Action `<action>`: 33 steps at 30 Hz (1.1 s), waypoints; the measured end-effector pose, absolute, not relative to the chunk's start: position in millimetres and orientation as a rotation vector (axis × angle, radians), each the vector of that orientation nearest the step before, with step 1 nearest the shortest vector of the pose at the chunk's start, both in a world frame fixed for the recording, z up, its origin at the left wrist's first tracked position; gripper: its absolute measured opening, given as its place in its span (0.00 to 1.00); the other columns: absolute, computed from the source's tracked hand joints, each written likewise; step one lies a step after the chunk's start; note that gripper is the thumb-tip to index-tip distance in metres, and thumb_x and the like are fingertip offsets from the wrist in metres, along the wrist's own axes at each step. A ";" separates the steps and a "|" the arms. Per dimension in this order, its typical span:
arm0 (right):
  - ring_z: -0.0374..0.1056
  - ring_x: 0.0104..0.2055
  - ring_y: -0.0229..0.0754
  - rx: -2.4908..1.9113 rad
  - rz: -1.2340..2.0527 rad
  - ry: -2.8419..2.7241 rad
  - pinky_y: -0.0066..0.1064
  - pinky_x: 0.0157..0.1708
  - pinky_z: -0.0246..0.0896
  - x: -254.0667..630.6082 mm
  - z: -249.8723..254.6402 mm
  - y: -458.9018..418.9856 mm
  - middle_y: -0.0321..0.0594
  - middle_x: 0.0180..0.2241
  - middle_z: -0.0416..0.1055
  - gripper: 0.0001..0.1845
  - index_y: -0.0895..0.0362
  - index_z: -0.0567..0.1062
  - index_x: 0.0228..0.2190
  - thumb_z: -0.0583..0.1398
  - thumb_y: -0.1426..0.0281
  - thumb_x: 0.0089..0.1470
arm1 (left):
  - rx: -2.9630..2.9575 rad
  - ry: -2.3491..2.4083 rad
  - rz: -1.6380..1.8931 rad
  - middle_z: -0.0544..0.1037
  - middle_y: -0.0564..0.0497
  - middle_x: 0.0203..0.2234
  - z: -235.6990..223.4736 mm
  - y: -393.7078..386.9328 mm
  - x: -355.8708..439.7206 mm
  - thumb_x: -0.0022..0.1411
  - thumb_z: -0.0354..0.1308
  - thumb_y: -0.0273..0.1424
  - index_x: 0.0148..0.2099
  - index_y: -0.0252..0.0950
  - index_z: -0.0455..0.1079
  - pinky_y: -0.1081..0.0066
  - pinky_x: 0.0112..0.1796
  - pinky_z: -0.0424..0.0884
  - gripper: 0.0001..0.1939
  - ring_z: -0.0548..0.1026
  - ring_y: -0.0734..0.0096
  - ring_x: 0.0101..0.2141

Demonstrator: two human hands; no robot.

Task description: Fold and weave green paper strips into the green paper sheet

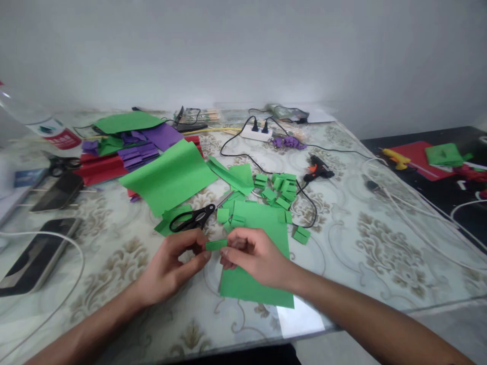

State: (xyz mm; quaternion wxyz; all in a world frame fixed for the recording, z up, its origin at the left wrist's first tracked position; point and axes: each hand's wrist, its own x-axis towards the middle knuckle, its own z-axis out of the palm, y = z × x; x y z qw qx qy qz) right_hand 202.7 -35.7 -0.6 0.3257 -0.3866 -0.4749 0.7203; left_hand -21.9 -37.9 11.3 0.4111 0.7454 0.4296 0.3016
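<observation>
Between my two hands is a small folded green paper strip (216, 245). My left hand (177, 263) pinches its left end, and my right hand (254, 253) pinches the right end. Beneath my right hand lies a green paper sheet (262, 289), partly covered by it. Black-handled scissors (194, 219) rest just beyond my left hand, blades pointing away to the right. Several small folded green paper pieces (279, 190) are heaped past the sheet. A larger curled green sheet (171, 175) spreads out behind the scissors.
Two phones (36, 256) lie at the left, one crossed by a white cable. A bottle (53, 129) stands behind them. Purple paper (139, 154) and red paper (101, 170) are piled at the back left. A black glue gun (318, 168) and a power strip (256, 133) trail cords across the table.
</observation>
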 end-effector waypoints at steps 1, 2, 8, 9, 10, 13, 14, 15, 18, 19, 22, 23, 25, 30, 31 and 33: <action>0.75 0.30 0.39 -1.008 1.886 -1.227 0.32 0.34 0.70 202.3 -0.4 -35.5 0.36 0.27 0.78 0.17 0.56 0.75 0.30 0.73 0.59 0.52 | 1.878 1.076 0.747 0.73 0.54 0.25 11.1 -37.9 -22.3 0.70 0.58 0.33 0.33 0.36 0.71 0.74 0.30 0.67 0.11 0.70 0.71 0.28; 0.75 0.30 0.39 -1.002 1.883 -1.217 0.32 0.34 0.71 202.1 -0.2 -35.4 0.36 0.27 0.78 0.18 0.56 0.75 0.31 0.73 0.58 0.52 | 1.880 1.073 0.737 0.73 0.54 0.25 10.8 -37.9 -22.8 0.70 0.58 0.33 0.33 0.36 0.71 0.74 0.30 0.67 0.11 0.70 0.71 0.28; 0.74 0.29 0.38 -0.974 1.843 -1.247 0.29 0.32 0.69 204.2 0.0 -34.5 0.36 0.27 0.78 0.17 0.57 0.76 0.31 0.73 0.58 0.53 | 1.888 1.074 0.655 0.75 0.52 0.27 7.4 -38.1 -26.0 0.71 0.56 0.35 0.35 0.35 0.73 0.72 0.32 0.68 0.12 0.71 0.69 0.30; 0.74 0.29 0.38 -0.978 1.836 -1.263 0.29 0.32 0.68 205.0 0.5 -34.3 0.36 0.27 0.78 0.17 0.57 0.76 0.30 0.72 0.58 0.54 | 1.896 1.074 0.647 0.75 0.52 0.27 6.8 -38.1 -26.2 0.71 0.56 0.36 0.35 0.36 0.73 0.72 0.32 0.68 0.12 0.71 0.68 0.30; 0.73 0.29 0.37 -0.985 1.828 -1.281 0.29 0.31 0.67 205.8 1.3 -34.2 0.36 0.26 0.78 0.17 0.57 0.76 0.29 0.73 0.58 0.54 | 1.906 1.076 0.641 0.75 0.52 0.27 6.3 -38.1 -26.2 0.71 0.56 0.36 0.35 0.36 0.73 0.72 0.31 0.67 0.13 0.71 0.68 0.30; 0.73 0.29 0.38 -1.020 1.802 -1.331 0.29 0.31 0.66 207.8 4.0 -34.1 0.36 0.26 0.78 0.18 0.57 0.77 0.28 0.73 0.57 0.54 | 1.931 1.104 0.621 0.75 0.53 0.28 5.1 -39.2 -25.6 0.72 0.56 0.38 0.37 0.36 0.72 0.72 0.32 0.68 0.13 0.71 0.68 0.31; 0.73 0.29 0.38 -1.029 1.794 -1.341 0.29 0.31 0.66 208.2 4.7 -34.3 0.37 0.26 0.78 0.18 0.57 0.77 0.28 0.73 0.57 0.54 | 1.934 1.123 0.626 0.74 0.53 0.29 4.8 -39.8 -25.2 0.73 0.56 0.38 0.38 0.36 0.72 0.73 0.32 0.68 0.13 0.71 0.68 0.31; 0.73 0.29 0.38 -1.034 1.786 -1.351 0.29 0.31 0.65 208.3 5.2 -34.4 0.37 0.27 0.78 0.18 0.57 0.77 0.28 0.73 0.57 0.54 | 1.937 1.141 0.636 0.74 0.53 0.29 4.6 -40.4 -24.7 0.73 0.57 0.39 0.37 0.36 0.72 0.73 0.31 0.68 0.13 0.71 0.68 0.31; 0.73 0.30 0.38 -1.028 1.772 -1.346 0.29 0.31 0.65 207.4 4.9 -34.7 0.37 0.27 0.78 0.16 0.57 0.77 0.29 0.72 0.60 0.55 | 1.949 1.164 0.649 0.71 0.54 0.27 4.4 -41.6 -23.0 0.74 0.56 0.39 0.35 0.36 0.69 0.76 0.28 0.66 0.15 0.69 0.71 0.29; 0.73 0.30 0.38 -1.022 1.769 -1.333 0.29 0.31 0.66 206.8 4.1 -34.7 0.37 0.27 0.78 0.15 0.57 0.77 0.30 0.72 0.60 0.55 | 1.957 1.161 0.649 0.70 0.55 0.26 4.5 -41.6 -22.4 0.74 0.55 0.39 0.34 0.36 0.69 0.76 0.27 0.65 0.16 0.68 0.71 0.29; 0.73 0.30 0.38 -1.007 1.775 -1.280 0.29 0.32 0.67 204.5 0.3 -34.5 0.36 0.28 0.78 0.14 0.57 0.76 0.31 0.71 0.61 0.55 | 1.976 1.164 0.669 0.68 0.56 0.24 4.1 -40.9 -20.7 0.75 0.55 0.39 0.32 0.36 0.67 0.77 0.26 0.63 0.17 0.66 0.73 0.27; 0.74 0.30 0.38 -1.002 1.778 -1.265 0.29 0.32 0.67 203.8 -1.1 -34.4 0.36 0.28 0.77 0.14 0.57 0.76 0.32 0.71 0.61 0.55 | 1.978 1.173 0.673 0.68 0.56 0.24 3.5 -40.6 -20.3 0.74 0.55 0.39 0.32 0.36 0.67 0.77 0.25 0.63 0.18 0.66 0.73 0.26; 0.74 0.31 0.38 -0.990 1.771 -1.259 0.29 0.32 0.67 203.1 -3.2 -34.2 0.35 0.29 0.76 0.14 0.57 0.76 0.33 0.71 0.61 0.55 | 1.974 1.190 0.659 0.68 0.56 0.24 1.7 -40.4 -20.3 0.74 0.55 0.39 0.31 0.36 0.67 0.77 0.25 0.63 0.18 0.65 0.73 0.26; 0.75 0.33 0.39 -0.957 1.732 -1.322 0.29 0.34 0.68 204.3 -1.9 -33.4 0.34 0.29 0.75 0.08 0.56 0.76 0.35 0.68 0.65 0.59 | 1.906 1.168 0.604 0.72 0.54 0.27 1.7 -40.0 -21.3 0.74 0.56 0.41 0.34 0.36 0.71 0.76 0.28 0.65 0.17 0.68 0.71 0.29; 0.75 0.33 0.39 -0.960 1.727 -1.343 0.30 0.34 0.68 204.8 -0.9 -33.3 0.34 0.30 0.75 0.07 0.55 0.76 0.35 0.67 0.65 0.60 | 1.878 1.145 0.596 0.73 0.54 0.27 3.6 -39.6 -21.1 0.74 0.56 0.42 0.36 0.36 0.72 0.75 0.30 0.66 0.17 0.70 0.71 0.30; 0.74 0.33 0.39 -0.973 1.710 -1.409 0.30 0.35 0.68 205.5 0.5 -33.1 0.35 0.30 0.76 0.06 0.55 0.76 0.35 0.66 0.66 0.61 | 1.791 1.083 0.570 0.77 0.52 0.30 8.6 -38.2 -20.4 0.75 0.54 0.42 0.39 0.36 0.75 0.73 0.34 0.69 0.17 0.74 0.68 0.33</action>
